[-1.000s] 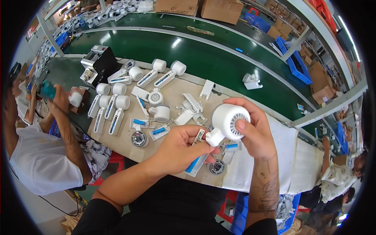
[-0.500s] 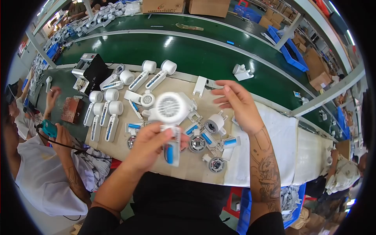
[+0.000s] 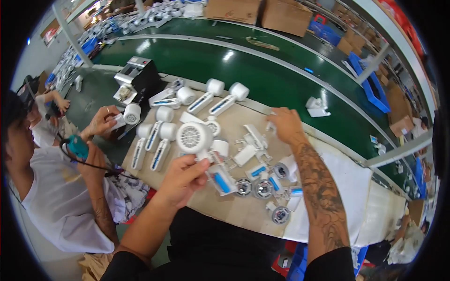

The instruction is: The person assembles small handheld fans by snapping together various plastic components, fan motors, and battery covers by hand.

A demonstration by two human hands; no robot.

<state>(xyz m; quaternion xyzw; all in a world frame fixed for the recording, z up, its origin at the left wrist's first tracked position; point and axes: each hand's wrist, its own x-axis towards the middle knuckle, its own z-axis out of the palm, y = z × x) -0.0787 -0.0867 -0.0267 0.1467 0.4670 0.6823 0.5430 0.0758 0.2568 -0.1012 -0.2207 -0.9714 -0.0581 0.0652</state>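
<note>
My left hand [image 3: 185, 180] is closed round the handle of a white handheld fan [image 3: 194, 137]. The fan's round grille is uppermost, and the handle's open side shows a blue battery [image 3: 221, 182]. My right hand [image 3: 285, 124] reaches to the table's far edge, its fingers bent down over a white plastic handle cover [image 3: 270, 126], of which only a bit shows. Between my hands lie loose white plastic housings [image 3: 253, 145]. Nearer me are round fan heads [image 3: 263, 188] with opened backs and handle parts with blue batteries [image 3: 275, 183].
Several assembled fans [image 3: 161, 152] lie in rows at the left. Past them stands a black-and-silver machine [image 3: 138, 77]. A co-worker at the left holds a fan [image 3: 131, 113] and a teal tool [image 3: 76, 146]. A green conveyor belt [image 3: 201, 56] runs behind the table, carrying a white part [image 3: 318, 107].
My right hand has come down from the air onto the cover at the far edge. The fan in my left hand has tilted. The co-worker now holds a fan by the machine. The view has shifted.
</note>
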